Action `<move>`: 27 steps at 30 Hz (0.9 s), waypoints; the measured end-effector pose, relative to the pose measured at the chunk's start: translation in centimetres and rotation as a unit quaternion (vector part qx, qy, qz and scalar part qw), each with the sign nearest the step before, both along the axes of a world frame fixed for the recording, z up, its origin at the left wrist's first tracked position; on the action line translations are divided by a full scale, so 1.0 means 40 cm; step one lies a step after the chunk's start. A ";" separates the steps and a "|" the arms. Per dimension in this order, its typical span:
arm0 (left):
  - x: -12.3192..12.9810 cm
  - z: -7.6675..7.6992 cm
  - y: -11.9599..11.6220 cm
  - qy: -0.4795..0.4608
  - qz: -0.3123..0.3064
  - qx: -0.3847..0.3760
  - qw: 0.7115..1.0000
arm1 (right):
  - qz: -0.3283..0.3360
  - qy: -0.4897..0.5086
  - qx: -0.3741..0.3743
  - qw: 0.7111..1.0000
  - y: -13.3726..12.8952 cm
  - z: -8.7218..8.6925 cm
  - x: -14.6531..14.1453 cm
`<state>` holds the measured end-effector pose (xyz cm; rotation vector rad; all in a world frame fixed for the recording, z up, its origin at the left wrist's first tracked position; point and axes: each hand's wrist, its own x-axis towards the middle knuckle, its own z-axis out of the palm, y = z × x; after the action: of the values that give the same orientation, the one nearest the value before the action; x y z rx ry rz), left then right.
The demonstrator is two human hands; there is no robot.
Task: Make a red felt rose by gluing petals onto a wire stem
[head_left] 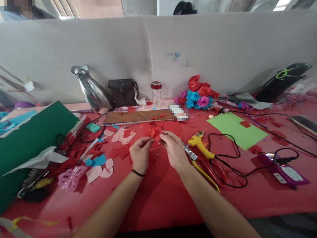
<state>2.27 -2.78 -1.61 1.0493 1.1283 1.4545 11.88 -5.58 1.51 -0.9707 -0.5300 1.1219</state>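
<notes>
My left hand (140,152) pinches the lower left side of a small red paper piece (154,133), which looks curled like a flower bud. On its right side my right hand (172,147) has its thumb and forefinger closed on red paper. Both hands are held over the middle of the red table (153,205), close together. Red scraps lie just behind the fingers. A yellow glue gun (201,144) rests right of my right hand, beside pliers (190,152) with red and yellow handles.
Paper petals (94,173) and a green box (37,142) are at the left. Behind stand a steel jug (92,91), a dark bag (123,92), a glass jar (156,94) and paper flowers (201,92). Black cables, a green sheet (236,129) and a purple power strip (284,172) lie right.
</notes>
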 end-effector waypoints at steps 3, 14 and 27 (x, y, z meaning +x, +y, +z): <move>-0.001 -0.006 0.004 0.006 0.004 0.001 1.000 | 0.007 -0.014 0.001 1.000 -0.002 0.002 0.000; -0.005 -0.005 0.004 0.021 0.006 0.006 1.000 | 0.018 -0.018 -0.003 1.000 -0.006 0.004 -0.002; -0.001 0.011 0.004 -0.058 0.014 -0.009 0.998 | -0.019 -0.114 -0.020 0.993 -0.012 -0.008 -0.004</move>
<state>2.21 -2.63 -1.17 0.9264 1.0754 1.5055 11.73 -6.05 1.18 -1.1476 -0.6725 0.9967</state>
